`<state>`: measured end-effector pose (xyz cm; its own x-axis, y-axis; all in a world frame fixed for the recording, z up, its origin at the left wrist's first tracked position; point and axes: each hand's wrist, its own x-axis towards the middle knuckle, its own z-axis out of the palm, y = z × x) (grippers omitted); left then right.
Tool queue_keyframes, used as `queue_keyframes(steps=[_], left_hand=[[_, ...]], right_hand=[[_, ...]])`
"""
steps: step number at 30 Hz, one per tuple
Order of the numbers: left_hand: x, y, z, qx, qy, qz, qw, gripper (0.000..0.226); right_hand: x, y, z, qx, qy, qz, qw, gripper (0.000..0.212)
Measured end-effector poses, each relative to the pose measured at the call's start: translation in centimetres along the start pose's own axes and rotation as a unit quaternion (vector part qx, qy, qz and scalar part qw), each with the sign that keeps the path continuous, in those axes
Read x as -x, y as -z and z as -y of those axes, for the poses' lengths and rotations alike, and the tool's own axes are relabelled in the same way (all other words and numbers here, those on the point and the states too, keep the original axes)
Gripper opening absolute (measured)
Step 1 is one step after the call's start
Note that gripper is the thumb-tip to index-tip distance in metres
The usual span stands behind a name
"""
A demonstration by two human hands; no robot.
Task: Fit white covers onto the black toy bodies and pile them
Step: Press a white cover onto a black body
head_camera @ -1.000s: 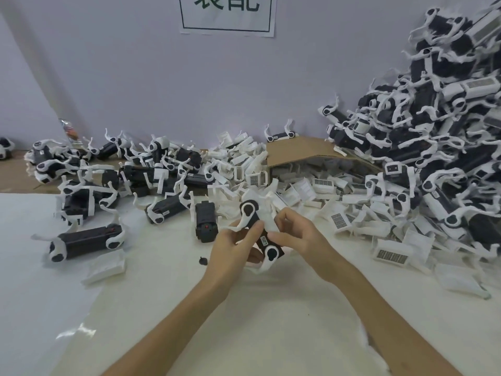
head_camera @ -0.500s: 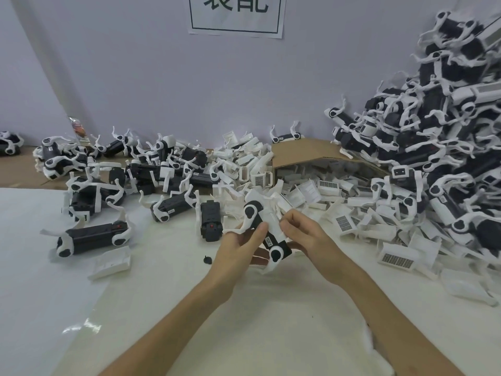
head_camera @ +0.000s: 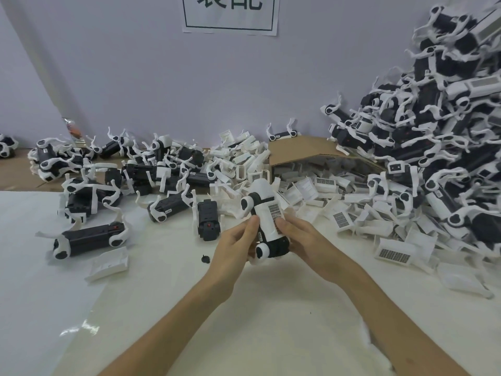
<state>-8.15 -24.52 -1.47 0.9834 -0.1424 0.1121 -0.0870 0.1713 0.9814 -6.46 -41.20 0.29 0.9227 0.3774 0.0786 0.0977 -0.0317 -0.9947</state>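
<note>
Before heaped loose covers [head_camera: 325, 183], left grip [head_camera: 233, 246] and right grip [head_camera: 307, 240] clasp a covered toy [head_camera: 267, 213]

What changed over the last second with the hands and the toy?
The white cover now lies pressed along the black toy body, grille showing; before, it sat askew, only partly on. The left hand keeps gripping the body, and the right hand moved onto the cover. Nothing was let go. The finished pile at right and the loose covers stayed put.

One left hand [head_camera: 233, 248], one right hand [head_camera: 307, 241], one covered body [head_camera: 267, 221] held. One box [head_camera: 298, 150], one sign [head_camera: 230, 14]. Bodies [head_camera: 92, 237] and covers [head_camera: 108, 263]: dozens each, uncountable.
</note>
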Motion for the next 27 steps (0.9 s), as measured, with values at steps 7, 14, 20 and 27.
queue_keyframes(steps=[7,14,20,27], left_hand=[[0.3,-0.3,-0.1,-0.053,-0.051,0.060,0.995,0.036],[0.4,-0.6,0.3,-0.079,-0.079,0.071,0.991,0.034],[0.2,-0.6,0.7,-0.079,-0.083,0.066,0.991,0.044],[0.3,-0.2,1.3,-0.171,-0.116,0.086,0.975,0.047]], right_hand=[[0.0,-0.3,-0.1,0.018,-0.002,0.003,1.000,0.045],[-0.1,-0.7,-0.1,0.059,0.025,-0.035,0.997,0.043],[-0.1,-0.5,-0.2,0.058,0.045,-0.037,0.997,0.030],[0.1,-0.6,-0.1,-0.011,0.015,-0.034,0.999,0.044]])
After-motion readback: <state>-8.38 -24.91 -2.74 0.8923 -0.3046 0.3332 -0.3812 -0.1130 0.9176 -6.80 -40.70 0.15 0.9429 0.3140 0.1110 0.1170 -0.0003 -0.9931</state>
